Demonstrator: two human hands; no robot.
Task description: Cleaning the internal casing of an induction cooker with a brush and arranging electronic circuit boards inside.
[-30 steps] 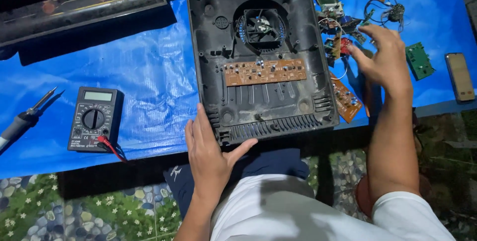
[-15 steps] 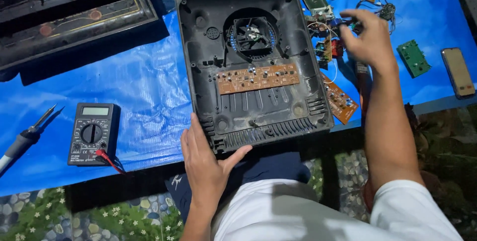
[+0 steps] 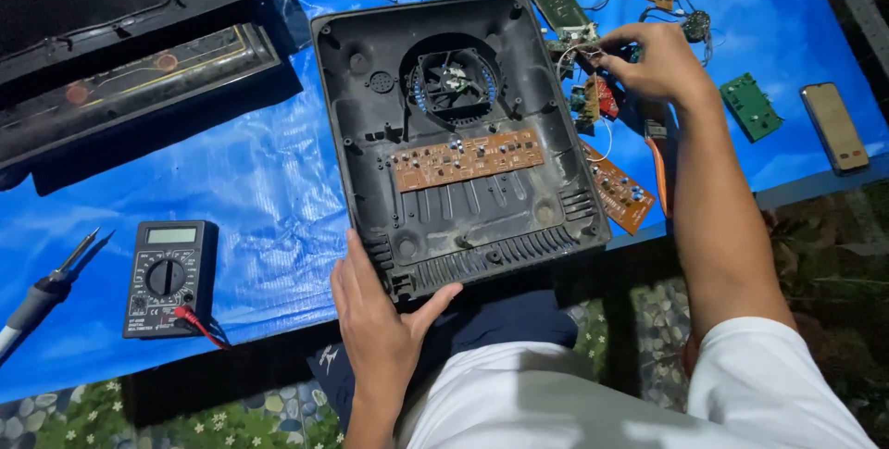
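Note:
A dark plastic appliance housing (image 3: 519, 218) lies open on a blue tarp, with a round fan (image 3: 454, 83) in its upper half and a brown circuit strip (image 3: 468, 159) across its middle. My left hand (image 3: 380, 319) grips the housing's near left corner, thumb over the vented edge. My right hand (image 3: 648, 65) is past the housing's right edge, with fingers pinched on a bundle of wires and small parts (image 3: 582, 51) from a loose cluster of boards (image 3: 597, 97).
A black multimeter (image 3: 167, 278) with a red lead lies at the left, a soldering iron (image 3: 42, 296) beside it. A dark glass top panel (image 3: 130, 79) sits at the upper left. A brown board (image 3: 619, 192), a green board (image 3: 750, 106) and a phone (image 3: 833, 125) lie right.
My right hand has moved up and away from me and closed its spread fingers onto the wires. The view has shifted, so the housing sits lower in frame. My left hand keeps its grip.

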